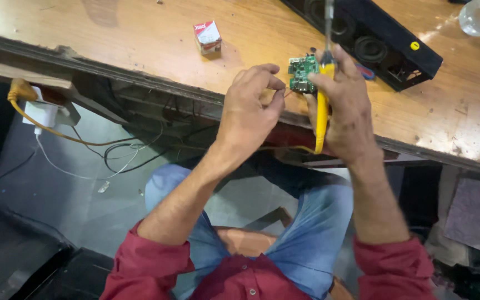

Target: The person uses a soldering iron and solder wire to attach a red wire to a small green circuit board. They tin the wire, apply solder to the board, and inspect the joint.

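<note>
My right hand [348, 114] grips a soldering iron [322, 111] by its yellow handle, with the metal shaft pointing up and away over the bench. A small green circuit board [301, 74] sits just left of my right thumb; I cannot tell whether it rests on the wood or is held. My left hand [248, 114] is pinched, thumb against forefinger, on a thin wire [288, 90] that reaches toward the board's lower edge. The iron's yellow cord [284, 148] trails down below the bench edge.
A long black speaker bar [373, 39] lies behind the board on the worn wooden bench [140, 33]. A small red and white box [208, 38] stands to the left. A clear bottle [479, 16] is at top right. Under the bench hang a white adapter [43, 114] and cables.
</note>
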The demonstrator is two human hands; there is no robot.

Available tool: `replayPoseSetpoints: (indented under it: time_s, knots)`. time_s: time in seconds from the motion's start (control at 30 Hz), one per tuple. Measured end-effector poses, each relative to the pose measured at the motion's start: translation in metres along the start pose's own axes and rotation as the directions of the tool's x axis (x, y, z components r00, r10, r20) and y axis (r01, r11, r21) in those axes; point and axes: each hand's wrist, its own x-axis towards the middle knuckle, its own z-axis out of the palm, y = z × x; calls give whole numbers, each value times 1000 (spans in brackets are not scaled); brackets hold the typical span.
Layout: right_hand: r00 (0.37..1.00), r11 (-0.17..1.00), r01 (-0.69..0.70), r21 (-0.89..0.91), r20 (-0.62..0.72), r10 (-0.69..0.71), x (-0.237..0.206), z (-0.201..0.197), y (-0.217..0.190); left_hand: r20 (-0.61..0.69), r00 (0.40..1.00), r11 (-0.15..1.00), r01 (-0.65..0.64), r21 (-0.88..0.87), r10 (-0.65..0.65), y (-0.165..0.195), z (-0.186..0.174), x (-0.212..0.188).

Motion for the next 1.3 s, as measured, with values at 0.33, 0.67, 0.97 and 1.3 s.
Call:
replayPoseSetpoints:
  time_s: [0.33,0.67,0.97,1.3]
  knots:
    - [985,994,-112,20,136,108,2,-5,13,137,900,776,427,-465,-413,14,18,-29]
    - [948,964,-242,115,-186,260,-28,17,7,117,848,456,387,-801,-516,-21,57,-28]
    - [902,936,-295,193,-266,339,-33,25,1,183,831,296,380,-877,-525,-19,70,-15]
    - [905,920,-297,255,-231,356,-40,22,2,179,807,318,412,-854,-563,-20,72,-11]
